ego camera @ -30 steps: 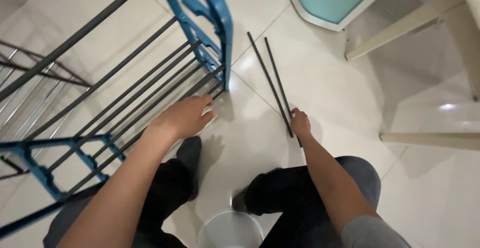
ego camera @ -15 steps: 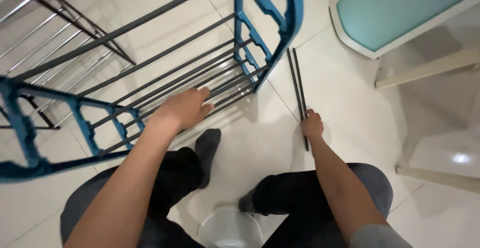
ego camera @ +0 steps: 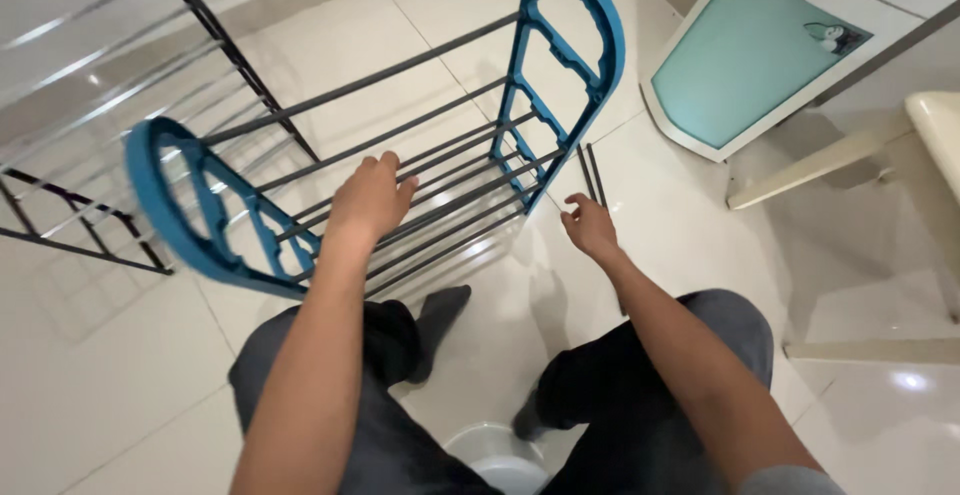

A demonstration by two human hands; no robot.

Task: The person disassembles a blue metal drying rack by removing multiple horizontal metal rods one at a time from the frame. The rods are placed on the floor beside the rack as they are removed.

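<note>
A shoe rack with two blue plastic end frames (ego camera: 565, 75) and dark metal rods (ego camera: 450, 170) lies tilted on the white tile floor in front of me. My left hand (ego camera: 372, 198) rests on the rack's middle rods, fingers curled over one of them. My right hand (ego camera: 590, 227) hovers with fingers apart just right of the rack's near blue frame. It is over two loose dark rods (ego camera: 592, 167) lying side by side on the floor. My legs in dark trousers are folded below.
A second black wire rack (ego camera: 70, 225) stands at the left. A white cabinet with a teal panel (ego camera: 740, 65) is at the upper right, cream furniture legs (ego camera: 830, 160) beside it. A white round container (ego camera: 500, 455) sits between my feet.
My right hand has lifted off the end of the loose rods and opened. My left hand has stayed on the rack's rods. The view has tilted, showing more of the rack.
</note>
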